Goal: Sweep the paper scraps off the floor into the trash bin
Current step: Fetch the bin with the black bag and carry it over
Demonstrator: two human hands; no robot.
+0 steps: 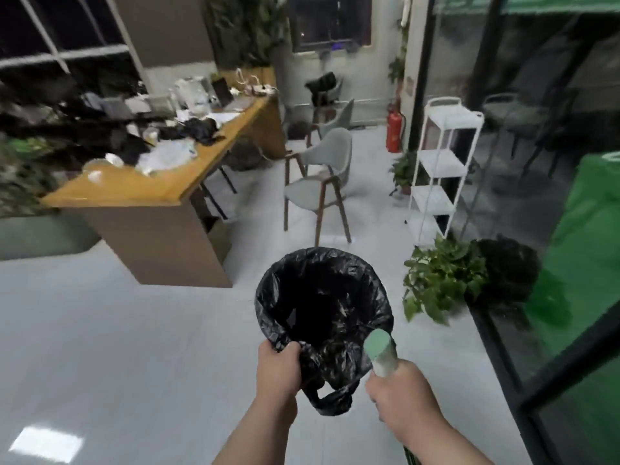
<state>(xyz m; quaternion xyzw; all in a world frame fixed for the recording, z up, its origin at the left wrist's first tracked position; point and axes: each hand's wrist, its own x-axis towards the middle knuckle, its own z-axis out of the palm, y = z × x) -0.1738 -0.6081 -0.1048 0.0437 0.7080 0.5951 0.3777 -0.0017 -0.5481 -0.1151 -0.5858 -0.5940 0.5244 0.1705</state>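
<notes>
So the left hand (pixel 278 370) is clenched on the near lip of the bag (pixel 335 263), which sits on the floor (pixel 134 330) right in front, probably to hold it open, while the right hand (pixel 399 389) is wrapped round a green handle (pixel 380 347) by the rim, no scraps in sight.

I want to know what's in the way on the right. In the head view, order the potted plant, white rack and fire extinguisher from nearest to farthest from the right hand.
1. Potted plant, on the floor ahead and right of the right hand.
2. White rack, behind the plant.
3. Fire extinguisher, farthest back, left of the rack.
</notes>
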